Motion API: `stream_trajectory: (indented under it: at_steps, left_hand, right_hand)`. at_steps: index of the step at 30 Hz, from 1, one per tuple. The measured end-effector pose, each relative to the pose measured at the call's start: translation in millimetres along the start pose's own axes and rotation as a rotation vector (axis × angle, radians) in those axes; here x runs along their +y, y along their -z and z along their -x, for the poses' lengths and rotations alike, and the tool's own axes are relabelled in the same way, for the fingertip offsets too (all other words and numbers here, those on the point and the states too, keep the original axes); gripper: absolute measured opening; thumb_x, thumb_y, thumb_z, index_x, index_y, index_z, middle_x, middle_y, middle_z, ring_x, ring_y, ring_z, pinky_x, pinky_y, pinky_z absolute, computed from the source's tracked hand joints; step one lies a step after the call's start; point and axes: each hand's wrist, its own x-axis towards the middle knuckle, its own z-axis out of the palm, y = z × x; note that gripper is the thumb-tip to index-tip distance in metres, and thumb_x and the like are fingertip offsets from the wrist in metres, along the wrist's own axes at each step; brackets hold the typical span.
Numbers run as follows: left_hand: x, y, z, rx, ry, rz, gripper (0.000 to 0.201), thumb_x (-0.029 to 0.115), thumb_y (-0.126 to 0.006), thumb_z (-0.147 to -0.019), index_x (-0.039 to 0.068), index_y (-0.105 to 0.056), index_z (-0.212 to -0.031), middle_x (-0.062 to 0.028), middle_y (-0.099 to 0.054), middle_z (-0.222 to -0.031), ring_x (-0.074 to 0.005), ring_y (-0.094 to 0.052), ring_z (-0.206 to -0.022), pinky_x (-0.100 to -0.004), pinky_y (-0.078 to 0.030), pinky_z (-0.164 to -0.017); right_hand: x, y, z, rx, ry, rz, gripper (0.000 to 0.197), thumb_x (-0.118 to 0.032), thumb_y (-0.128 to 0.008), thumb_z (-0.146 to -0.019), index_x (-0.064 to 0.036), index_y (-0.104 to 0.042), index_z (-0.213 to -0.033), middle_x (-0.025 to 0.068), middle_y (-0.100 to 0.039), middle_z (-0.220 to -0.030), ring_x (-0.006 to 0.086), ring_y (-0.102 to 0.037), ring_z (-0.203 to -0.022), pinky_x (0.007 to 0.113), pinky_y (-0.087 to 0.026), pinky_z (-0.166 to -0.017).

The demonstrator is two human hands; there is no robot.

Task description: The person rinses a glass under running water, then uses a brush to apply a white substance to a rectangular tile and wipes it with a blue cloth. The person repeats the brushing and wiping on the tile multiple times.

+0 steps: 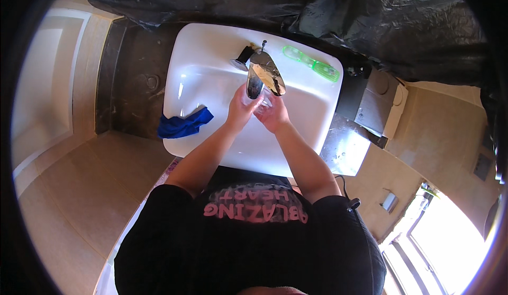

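My left hand [242,109] and my right hand [274,116] are close together over the basin of a white sink [301,117], under the shiny metal faucet [263,71]. Between them shows something clear and glossy [264,103]; the faucet and my fingers cover much of it, so its kind is not plain. Both hands curl around it from either side. Beside the faucet, on the left, stands a small black object with a round clear end [243,59]. A blue cloth [186,124] drapes over the sink's left rim.
A translucent green elongated case [311,63] lies on the sink's back right ledge. Black plastic sheeting [370,19] hangs behind. To the right, a grey box [377,103] rests on the dark counter [344,145]. A bright window [444,237] is at lower right.
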Motion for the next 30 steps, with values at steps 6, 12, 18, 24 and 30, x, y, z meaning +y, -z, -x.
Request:
stream_trajectory:
  at_steps: [6,12,18,24,30]
  left_hand:
    - [-18.2,8.8,-12.5,-0.096,0.360,0.539,0.029,0.018,-0.052,-0.099,0.001,-0.060,-0.121,-0.0110,-0.067,-0.114,-0.0177,-0.065,-0.104,-0.0326,-0.050,-0.092]
    - [-13.0,12.5,-16.5,-0.010,0.321,0.407,0.030,0.015,-0.052,-0.099,0.002,-0.058,-0.125,-0.0108,-0.065,-0.117,-0.0196,-0.063,-0.107,-0.0326,-0.049,-0.095]
    - [-23.6,26.4,-3.5,-0.057,0.038,0.128,0.037,0.012,-0.051,-0.098,0.004,-0.050,-0.135,-0.0126,-0.058,-0.127,-0.0221,-0.056,-0.119,-0.0325,-0.045,-0.101]
    - [-22.1,36.3,-1.5,0.060,-0.033,0.053,0.040,0.009,-0.054,-0.097,0.004,-0.049,-0.136,-0.0122,-0.059,-0.126,-0.0225,-0.054,-0.122,-0.0335,-0.042,-0.105]
    - [-15.2,18.9,2.4,-0.018,-0.058,0.178,0.039,0.009,-0.052,-0.097,0.003,-0.050,-0.136,-0.0122,-0.059,-0.130,-0.0215,-0.054,-0.122,-0.0333,-0.042,-0.104]
  right_hand:
    - [12.7,2.8,3.5,-0.074,-0.051,-0.055,0.038,-0.041,-0.043,-0.098,-0.0132,-0.050,-0.124,0.0117,-0.063,-0.113,0.0254,-0.062,-0.103,0.041,-0.052,-0.087]
    - [22.1,-5.0,-2.5,-0.093,-0.043,-0.145,0.044,-0.042,-0.043,-0.099,-0.0083,-0.051,-0.127,0.0156,-0.064,-0.115,0.0287,-0.062,-0.106,0.043,-0.049,-0.095]
    - [19.1,-28.1,0.8,-0.172,-0.022,-0.105,0.049,-0.044,-0.040,-0.101,-0.0104,-0.048,-0.134,0.0119,-0.059,-0.128,0.0297,-0.059,-0.116,0.046,-0.047,-0.102]
    - [21.3,-38.1,-4.0,-0.230,-0.053,-0.116,0.054,-0.049,-0.040,-0.101,-0.0163,-0.043,-0.144,0.0085,-0.054,-0.138,0.0289,-0.056,-0.123,0.047,-0.044,-0.107]
    - [14.2,-34.0,-4.9,-0.228,-0.025,-0.163,0.049,-0.037,-0.038,-0.093,-0.0108,-0.055,-0.131,0.0071,-0.061,-0.130,0.0282,-0.055,-0.123,0.049,-0.041,-0.105]
